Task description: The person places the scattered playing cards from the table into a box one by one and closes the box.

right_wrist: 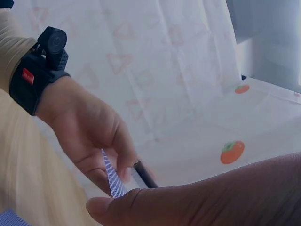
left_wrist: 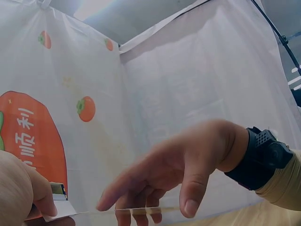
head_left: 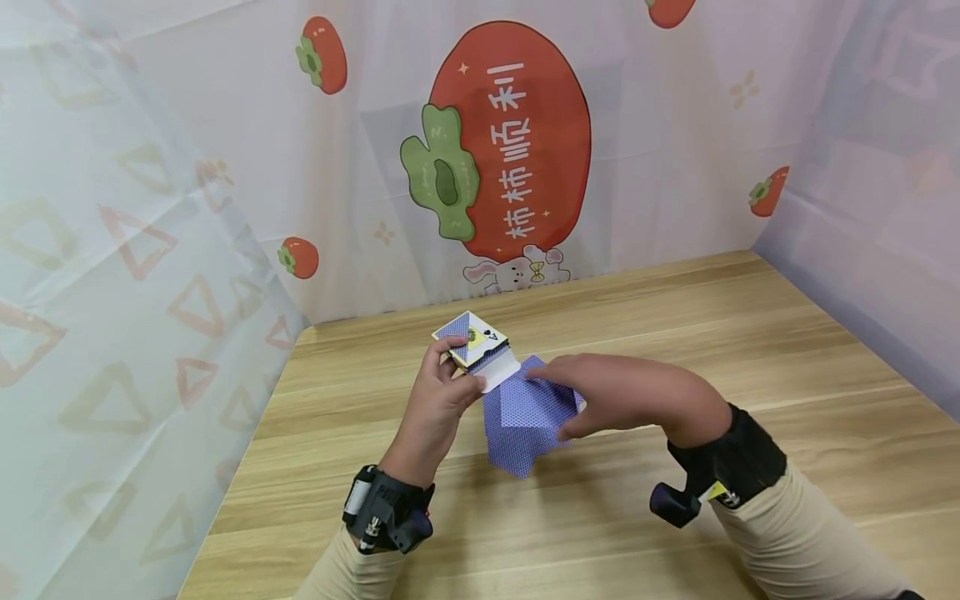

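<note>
My left hand (head_left: 442,400) grips a playing card box (head_left: 471,340) between thumb and fingers. The box has a blue patterned back, a white face with an ace of spades and a yellow emblem, and its white flap (head_left: 501,371) stands out toward the right. Just right of it, my right hand (head_left: 611,396) holds a fanned bunch of playing cards (head_left: 528,417) with blue dotted backs. Its thumb and index finger lie at the cards' edges; in the left wrist view the cards appear as a thin edge across the other fingers. Whether cards remain inside the box is hidden.
The wooden table (head_left: 720,333) lies below both hands. A white cloth backdrop (head_left: 645,208) with persimmon prints stands at the back, and cloth walls rise at left and right. Each wrist carries a black strap with a camera.
</note>
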The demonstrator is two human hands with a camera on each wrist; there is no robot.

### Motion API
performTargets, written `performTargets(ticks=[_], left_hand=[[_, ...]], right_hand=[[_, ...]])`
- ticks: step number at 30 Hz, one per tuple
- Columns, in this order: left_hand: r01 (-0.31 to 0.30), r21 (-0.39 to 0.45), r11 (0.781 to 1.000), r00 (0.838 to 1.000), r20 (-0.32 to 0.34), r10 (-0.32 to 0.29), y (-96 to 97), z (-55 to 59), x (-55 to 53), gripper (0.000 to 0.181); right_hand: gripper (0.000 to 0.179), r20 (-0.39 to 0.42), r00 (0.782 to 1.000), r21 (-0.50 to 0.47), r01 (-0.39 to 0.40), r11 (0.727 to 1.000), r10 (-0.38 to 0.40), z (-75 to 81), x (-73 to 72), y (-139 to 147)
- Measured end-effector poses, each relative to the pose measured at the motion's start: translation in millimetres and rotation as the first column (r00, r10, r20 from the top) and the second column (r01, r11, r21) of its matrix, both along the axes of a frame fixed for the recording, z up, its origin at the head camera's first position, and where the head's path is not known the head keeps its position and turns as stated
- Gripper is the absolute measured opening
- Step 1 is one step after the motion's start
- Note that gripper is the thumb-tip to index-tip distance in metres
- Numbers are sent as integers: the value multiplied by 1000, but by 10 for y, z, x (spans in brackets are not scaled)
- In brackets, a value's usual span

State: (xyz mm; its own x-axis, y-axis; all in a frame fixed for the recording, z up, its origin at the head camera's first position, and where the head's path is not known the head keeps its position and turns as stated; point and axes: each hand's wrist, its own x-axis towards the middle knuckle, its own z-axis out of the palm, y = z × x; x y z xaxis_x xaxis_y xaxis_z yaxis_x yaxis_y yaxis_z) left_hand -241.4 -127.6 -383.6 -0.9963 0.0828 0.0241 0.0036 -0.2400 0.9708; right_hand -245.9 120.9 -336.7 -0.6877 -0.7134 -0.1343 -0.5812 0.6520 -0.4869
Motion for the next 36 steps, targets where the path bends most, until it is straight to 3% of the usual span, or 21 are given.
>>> performTargets(ticks=[15, 24, 36], left_hand=[[-6, 7, 1000, 1000, 5, 6, -16, -10, -12, 66], [3, 21, 1000, 1000, 15, -4, -8, -11, 11, 68], [6, 15, 1000, 1000, 1, -6, 14, -2, 7, 66]], right_hand=[[57, -120, 993, -105, -32, 994, 19, 164, 62, 98], [55, -156, 985, -109, 61, 992, -78, 149, 32, 44], [48, -253, 957, -141, 105, 984, -138, 110, 61, -26]])
